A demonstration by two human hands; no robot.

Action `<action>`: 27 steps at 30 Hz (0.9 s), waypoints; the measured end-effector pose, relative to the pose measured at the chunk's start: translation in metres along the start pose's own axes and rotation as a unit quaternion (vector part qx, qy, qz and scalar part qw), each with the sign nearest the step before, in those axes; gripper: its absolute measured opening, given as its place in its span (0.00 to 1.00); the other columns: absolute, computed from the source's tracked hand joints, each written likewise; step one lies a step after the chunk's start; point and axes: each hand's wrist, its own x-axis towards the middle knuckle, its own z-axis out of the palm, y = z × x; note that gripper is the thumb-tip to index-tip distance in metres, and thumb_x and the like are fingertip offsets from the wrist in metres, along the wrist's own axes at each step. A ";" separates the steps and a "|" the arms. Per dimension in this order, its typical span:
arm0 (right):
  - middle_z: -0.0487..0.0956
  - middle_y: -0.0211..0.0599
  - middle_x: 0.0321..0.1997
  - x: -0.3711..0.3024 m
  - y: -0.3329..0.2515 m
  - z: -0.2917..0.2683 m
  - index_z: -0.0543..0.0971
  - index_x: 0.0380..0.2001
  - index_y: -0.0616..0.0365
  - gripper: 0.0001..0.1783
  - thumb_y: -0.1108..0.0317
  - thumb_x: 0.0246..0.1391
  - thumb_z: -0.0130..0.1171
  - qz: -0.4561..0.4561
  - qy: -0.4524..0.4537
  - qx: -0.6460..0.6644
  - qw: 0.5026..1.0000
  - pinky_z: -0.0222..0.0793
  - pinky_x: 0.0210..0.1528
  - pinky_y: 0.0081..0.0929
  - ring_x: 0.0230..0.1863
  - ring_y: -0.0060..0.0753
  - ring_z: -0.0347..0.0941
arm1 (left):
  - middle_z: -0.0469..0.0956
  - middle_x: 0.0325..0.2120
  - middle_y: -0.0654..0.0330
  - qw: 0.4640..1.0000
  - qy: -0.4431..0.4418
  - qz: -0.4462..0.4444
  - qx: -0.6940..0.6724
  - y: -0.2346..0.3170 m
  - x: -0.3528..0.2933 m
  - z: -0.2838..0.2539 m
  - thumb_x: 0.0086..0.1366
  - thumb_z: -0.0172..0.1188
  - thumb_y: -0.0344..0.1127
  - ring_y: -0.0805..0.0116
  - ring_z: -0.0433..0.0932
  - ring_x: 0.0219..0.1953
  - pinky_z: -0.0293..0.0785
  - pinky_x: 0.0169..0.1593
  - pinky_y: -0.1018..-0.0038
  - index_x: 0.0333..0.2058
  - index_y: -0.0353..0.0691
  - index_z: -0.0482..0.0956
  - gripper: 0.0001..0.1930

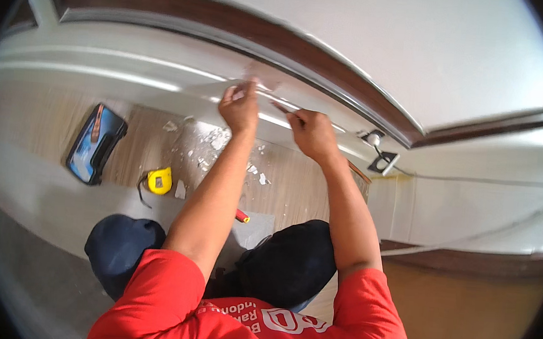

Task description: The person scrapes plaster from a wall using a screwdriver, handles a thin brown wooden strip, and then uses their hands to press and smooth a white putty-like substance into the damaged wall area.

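I see two hands at the wall trim; my left hand [239, 106] pinches one pale peeling strip [261, 76]; my right hand [311, 133] grips one thin tool [281, 107]; one yellow tape measure [159, 180] lies on the floor below.

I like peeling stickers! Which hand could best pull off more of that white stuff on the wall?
Probably the left hand: its fingers already pinch the lifted white flap. The right hand holds a thin tool.

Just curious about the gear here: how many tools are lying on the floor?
3: a black tool case far left, a yellow tape measure beside it, and a red-handled tool mostly hidden under the left forearm. Others may be hidden.
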 end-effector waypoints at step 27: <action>0.81 0.56 0.29 -0.035 0.027 -0.060 0.83 0.37 0.61 0.12 0.64 0.60 0.56 0.067 0.084 0.085 0.991 0.72 0.36 0.48 0.32 0.59 0.78 | 0.78 0.26 0.57 0.981 -0.192 -0.001 0.019 -0.010 -0.093 0.023 0.74 0.46 0.56 0.71 0.76 0.20 0.74 0.25 0.76 0.38 0.31 0.77 0.28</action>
